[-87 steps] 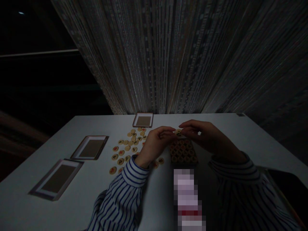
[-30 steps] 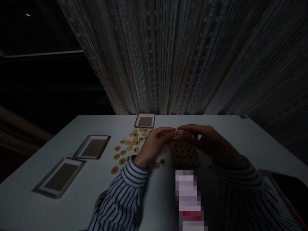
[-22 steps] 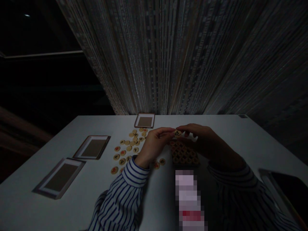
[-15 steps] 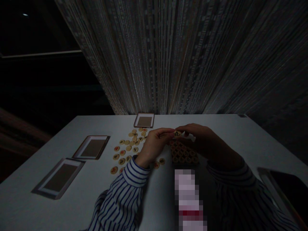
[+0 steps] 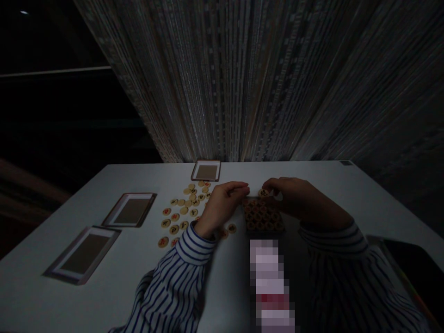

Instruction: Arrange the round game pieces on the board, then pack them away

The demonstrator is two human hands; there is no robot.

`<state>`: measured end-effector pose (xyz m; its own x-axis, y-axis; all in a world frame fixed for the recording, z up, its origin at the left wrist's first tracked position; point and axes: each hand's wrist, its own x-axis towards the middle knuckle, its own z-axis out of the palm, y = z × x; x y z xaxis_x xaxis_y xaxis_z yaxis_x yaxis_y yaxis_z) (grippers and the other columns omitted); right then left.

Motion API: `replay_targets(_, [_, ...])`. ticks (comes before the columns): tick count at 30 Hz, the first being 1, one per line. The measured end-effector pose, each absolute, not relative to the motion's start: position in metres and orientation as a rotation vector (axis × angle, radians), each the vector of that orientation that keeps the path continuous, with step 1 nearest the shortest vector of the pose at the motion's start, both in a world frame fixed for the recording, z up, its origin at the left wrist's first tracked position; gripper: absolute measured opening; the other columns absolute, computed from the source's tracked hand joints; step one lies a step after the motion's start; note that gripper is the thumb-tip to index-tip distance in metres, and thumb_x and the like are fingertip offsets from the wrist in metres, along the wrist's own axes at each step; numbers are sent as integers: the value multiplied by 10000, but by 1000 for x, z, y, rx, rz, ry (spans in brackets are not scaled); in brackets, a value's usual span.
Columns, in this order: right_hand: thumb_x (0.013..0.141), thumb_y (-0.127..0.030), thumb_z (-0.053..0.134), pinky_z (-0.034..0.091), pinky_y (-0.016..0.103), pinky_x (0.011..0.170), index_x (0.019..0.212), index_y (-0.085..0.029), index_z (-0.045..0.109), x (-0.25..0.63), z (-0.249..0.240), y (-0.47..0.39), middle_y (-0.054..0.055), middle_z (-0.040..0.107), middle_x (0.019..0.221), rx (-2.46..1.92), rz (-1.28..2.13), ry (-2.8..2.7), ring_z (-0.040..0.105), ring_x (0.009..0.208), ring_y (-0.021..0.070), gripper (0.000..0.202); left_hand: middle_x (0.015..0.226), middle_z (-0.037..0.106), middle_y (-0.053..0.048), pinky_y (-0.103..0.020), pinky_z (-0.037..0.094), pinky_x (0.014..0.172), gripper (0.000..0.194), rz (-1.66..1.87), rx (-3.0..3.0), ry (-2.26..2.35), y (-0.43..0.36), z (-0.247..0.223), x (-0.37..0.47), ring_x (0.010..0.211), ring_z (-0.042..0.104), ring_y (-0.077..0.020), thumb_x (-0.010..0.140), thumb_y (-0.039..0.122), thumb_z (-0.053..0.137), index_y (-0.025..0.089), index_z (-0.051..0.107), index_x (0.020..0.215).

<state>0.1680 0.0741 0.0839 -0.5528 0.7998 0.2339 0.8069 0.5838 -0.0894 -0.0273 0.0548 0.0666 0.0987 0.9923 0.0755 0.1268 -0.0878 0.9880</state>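
Between the thumb and fingers of my right hand [image 5: 291,196] is a round Chinese chess piece [image 5: 263,192] with a dark character on its face. That hand is just above the far edge of a dark box [image 5: 265,233] packed with rows of round pieces. My left hand [image 5: 224,203] is closed to the left of the box, its thumb and fingertips pressed together; what they may hold is too dark to make out. Loose Chinese chess pieces [image 5: 183,210], some with red and some with dark characters, lie scattered left of my left hand, partly hidden by it.
A framed flat panel [image 5: 206,170] lies at the back of the white table [image 5: 83,199]. Two similar ones, a panel [image 5: 130,210] and a nearer panel [image 5: 83,254], lie on the left. At the right edge is a dark flat object [image 5: 412,263]. A strand curtain [image 5: 236,83] hangs behind.
My hands have drawn apart; the chess piece that was between both is now in my right hand, a little further right. A small white thing by my right fingers no longer shows.
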Motion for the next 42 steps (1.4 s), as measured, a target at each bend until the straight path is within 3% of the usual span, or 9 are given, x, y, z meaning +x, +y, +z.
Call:
replay_targets(9, [776,-285,515,396,254,578,1032,-225,614,169,72,83,46,681,856,-1494,121,-2724,609,721,165,281,789,679,-48,-229,459,600,255,1098,1512,1194,56,63,-29,642,580,-105,757,280,614,124,651,955])
replay_targets(14, [781,-274,486,379,260,550,963,-224,642,163,69,85,62,685,835,-1596,84,-2835,624,736,192,244,799,677,-52,-248,460,635,276,1105,1606,1200,57,60,-32,682,587,-120,765,325,601,136,655,959])
replay_targets(20, [791,-241,461,420,287,638,939,-179,661,157,57,93,91,684,885,-1585,104,-2903,620,813,207,256,786,679,-48,-238,448,623,271,1082,1636,1205,55,63,-34,670,586,-120,771,333,593,133,661,939])
replay_targets(26, [767,-239,462,413,281,573,841,-172,685,157,48,98,93,677,783,-1610,99,-2942,624,720,200,244,758,674,-46,-243,445,615,262,1061,1673,1237,55,65,-34,650,577,-118,775,330,586,130,666,925])
replay_targets(42, [758,-258,473,430,299,599,869,-199,694,159,41,102,83,679,776,-1638,167,-2933,634,727,209,254,767,672,-47,-248,430,617,260,1040,1770,1225,54,65,-37,668,567,-126,796,348,557,146,677,906])
